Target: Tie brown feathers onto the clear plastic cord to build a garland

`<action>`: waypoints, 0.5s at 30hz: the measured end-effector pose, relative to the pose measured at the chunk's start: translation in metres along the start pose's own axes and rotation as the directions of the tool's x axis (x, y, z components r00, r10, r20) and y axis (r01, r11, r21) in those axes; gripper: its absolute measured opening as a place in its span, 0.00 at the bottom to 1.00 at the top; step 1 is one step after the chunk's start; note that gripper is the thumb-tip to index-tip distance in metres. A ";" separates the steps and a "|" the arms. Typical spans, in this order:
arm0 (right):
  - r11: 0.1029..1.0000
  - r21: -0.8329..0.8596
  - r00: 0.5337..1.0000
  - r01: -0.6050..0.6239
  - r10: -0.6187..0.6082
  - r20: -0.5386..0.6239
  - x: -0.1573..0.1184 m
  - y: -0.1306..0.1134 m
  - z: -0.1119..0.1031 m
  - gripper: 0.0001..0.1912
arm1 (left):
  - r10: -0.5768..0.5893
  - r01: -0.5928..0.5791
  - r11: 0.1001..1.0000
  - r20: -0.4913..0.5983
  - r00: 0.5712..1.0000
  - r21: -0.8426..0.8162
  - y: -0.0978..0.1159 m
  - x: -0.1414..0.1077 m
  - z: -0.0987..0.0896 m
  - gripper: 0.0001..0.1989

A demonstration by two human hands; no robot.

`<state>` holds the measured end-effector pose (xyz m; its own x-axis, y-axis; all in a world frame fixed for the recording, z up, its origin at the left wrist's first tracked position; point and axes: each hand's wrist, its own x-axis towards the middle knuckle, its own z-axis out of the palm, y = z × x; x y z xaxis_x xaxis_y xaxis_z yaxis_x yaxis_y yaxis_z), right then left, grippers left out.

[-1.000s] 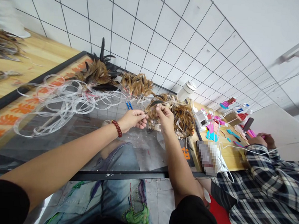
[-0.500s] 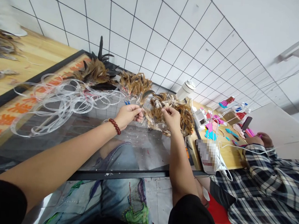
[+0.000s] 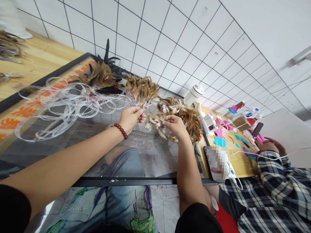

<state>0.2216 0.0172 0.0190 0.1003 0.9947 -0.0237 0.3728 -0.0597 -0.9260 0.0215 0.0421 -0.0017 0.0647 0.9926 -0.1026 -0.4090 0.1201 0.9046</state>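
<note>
My left hand [image 3: 130, 120], with a dark red bead bracelet [image 3: 121, 131] at its wrist, pinches a brown feather [image 3: 142, 102] by its lower end, tip pointing up. Just behind it lies a bunch of brown feathers [image 3: 141, 85]. My right hand [image 3: 175, 126] has thumb and forefinger closed on a pale, fluffy feather at the near edge of a loose feather pile [image 3: 190, 117]. Small downy feathers [image 3: 156, 122] lie between the two hands. Exactly how many feathers are in each pinch is too small to make out.
Coiled clear plastic strips [image 3: 64, 109] lie left on the black-edged table [image 3: 139, 181]. Behind them is a brown and black feather bunch [image 3: 101, 74]. A white bottle [image 3: 193, 94] stands by the tiled wall. At right, a co-worker in a checked shirt [image 3: 270, 197] sits by a cluttered wooden table.
My left hand has brought its feather slightly left, against the brown bunch. My right hand has moved a little down and left into the downy feathers.
</note>
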 end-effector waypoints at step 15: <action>0.972 0.235 0.990 -0.004 0.037 -0.140 -0.001 -0.002 -0.005 0.14 | -0.036 0.036 0.999 -0.016 0.999 -0.013 0.003 0.000 0.000 0.05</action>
<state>0.2255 0.0164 0.0232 0.2419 0.9703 -0.0055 0.1451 -0.0418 -0.9885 0.0201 0.0430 0.0009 0.0654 0.9877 -0.1420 -0.4182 0.1563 0.8948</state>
